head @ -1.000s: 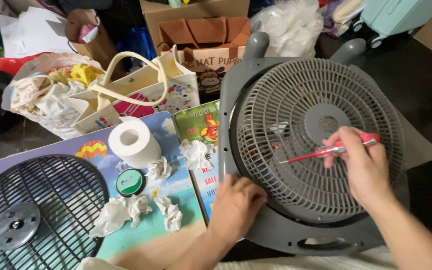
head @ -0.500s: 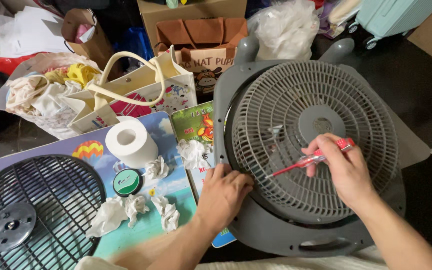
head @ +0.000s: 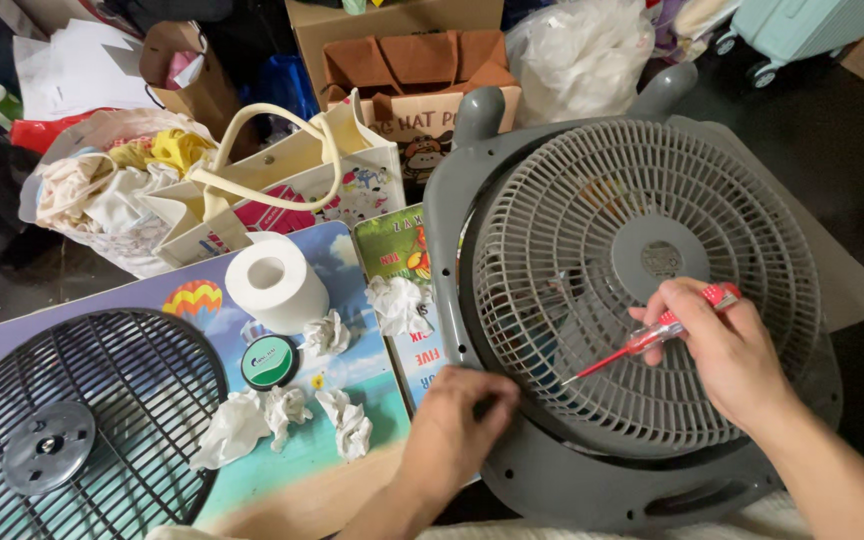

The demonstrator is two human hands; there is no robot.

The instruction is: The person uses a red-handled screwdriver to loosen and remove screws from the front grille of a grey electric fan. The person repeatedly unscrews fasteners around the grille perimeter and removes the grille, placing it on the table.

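Note:
A grey box fan point(head: 552, 470) lies flat, its round light-grey grille point(head: 642, 200) facing up. My right hand point(head: 727, 350) grips a red screwdriver point(head: 652, 337) over the lower right of the grille, tip pointing left and down. My left hand point(head: 457, 425) rests on the fan's lower left frame edge, fingers curled against the grille rim; whether it holds anything small I cannot tell.
A black round grille point(head: 72, 420) lies at lower left on a colourful board point(head: 342, 260). On the board sit a paper roll point(head: 274, 282), a small green round tin point(head: 270, 361) and several crumpled tissues point(head: 287, 412). Bags point(head: 282, 180) and boxes crowd the back.
My left hand slid down along the fan's left frame and curled. My right hand with the screwdriver shifted slightly right and lower. The view moved a little.

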